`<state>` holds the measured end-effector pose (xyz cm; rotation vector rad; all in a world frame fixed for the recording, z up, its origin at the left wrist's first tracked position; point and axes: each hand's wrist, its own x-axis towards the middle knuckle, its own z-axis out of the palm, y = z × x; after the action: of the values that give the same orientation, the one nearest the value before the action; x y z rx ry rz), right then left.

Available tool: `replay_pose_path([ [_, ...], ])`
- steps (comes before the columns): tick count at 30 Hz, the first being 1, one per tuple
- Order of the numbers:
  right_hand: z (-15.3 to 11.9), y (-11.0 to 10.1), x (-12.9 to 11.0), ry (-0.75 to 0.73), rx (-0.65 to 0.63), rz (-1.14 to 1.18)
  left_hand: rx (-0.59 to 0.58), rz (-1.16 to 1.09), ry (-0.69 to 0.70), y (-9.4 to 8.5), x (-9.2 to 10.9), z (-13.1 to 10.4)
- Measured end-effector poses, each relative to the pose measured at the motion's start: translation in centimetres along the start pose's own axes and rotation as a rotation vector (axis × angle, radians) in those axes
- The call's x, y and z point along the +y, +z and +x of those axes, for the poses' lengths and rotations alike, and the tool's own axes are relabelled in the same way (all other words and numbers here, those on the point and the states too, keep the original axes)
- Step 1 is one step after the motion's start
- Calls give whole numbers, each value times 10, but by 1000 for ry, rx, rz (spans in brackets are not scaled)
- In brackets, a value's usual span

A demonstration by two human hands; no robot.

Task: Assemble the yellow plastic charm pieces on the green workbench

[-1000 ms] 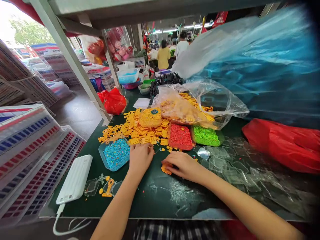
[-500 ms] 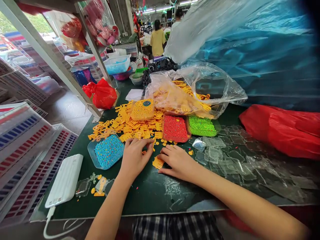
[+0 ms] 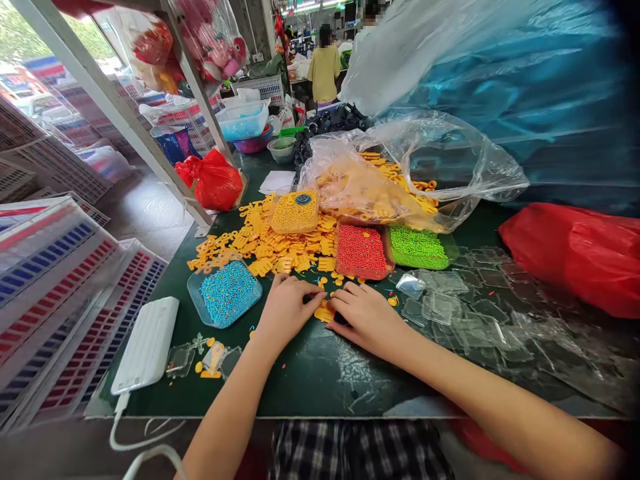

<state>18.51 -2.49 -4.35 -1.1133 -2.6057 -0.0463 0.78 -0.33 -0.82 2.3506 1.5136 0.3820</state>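
Between my hands is a flat yellow plastic piece [image 3: 324,313], held at its right side by the curled fingers of my right hand [image 3: 369,315]. My left hand [image 3: 291,308] is closed, thumb and forefinger drawn together just above that piece. Whatever is in that pinch is too small to make out. Close beyond the fingers lie loose yellow bits and a pile of yellow plastic pieces [image 3: 260,243]. A tray of blue beads [image 3: 230,293] stands left of my left hand, and a tray of red beads [image 3: 363,250] beyond my right.
A tray of yellow beads [image 3: 295,212] rests on the pile, near a clear bag [image 3: 350,190] of yellow pieces. Green beads [image 3: 417,247] stand beside the red. Clear plastic squares [image 3: 445,307] spread rightward towards a red bag [image 3: 575,257]. A white power bank [image 3: 146,343] lies left.
My hands have come closer together, the left fingertips now nearly over the yellow piece. The whole scene has shifted slightly right and up as my head turned.
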Motion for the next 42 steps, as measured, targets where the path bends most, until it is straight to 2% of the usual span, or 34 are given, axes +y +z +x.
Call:
replay_pose_path([
  [7,-1,0,1,-4,26,4,-126,-86,-64,2,-7,1],
  [11,-2,2,1,-29,49,-23,-124,-71,-53,5,-5,-1],
  [18,-3,3,2,-70,83,-49,-134,75,4,12,2,-3],
  [26,-3,4,3,-69,100,-81,-125,214,2,23,3,3],
  [30,-4,5,3,-42,106,-76,-155,227,-25,22,3,3],
  [34,-4,6,4,-40,103,-36,-200,211,35,15,5,-1],
  [36,-4,7,5,-37,103,-38,-187,192,7,10,6,-2],
  [40,-3,6,4,-28,96,-14,-58,112,-165,-1,0,-3],
  [42,-2,6,4,-48,89,-1,-2,95,-187,-4,-4,-2],
])
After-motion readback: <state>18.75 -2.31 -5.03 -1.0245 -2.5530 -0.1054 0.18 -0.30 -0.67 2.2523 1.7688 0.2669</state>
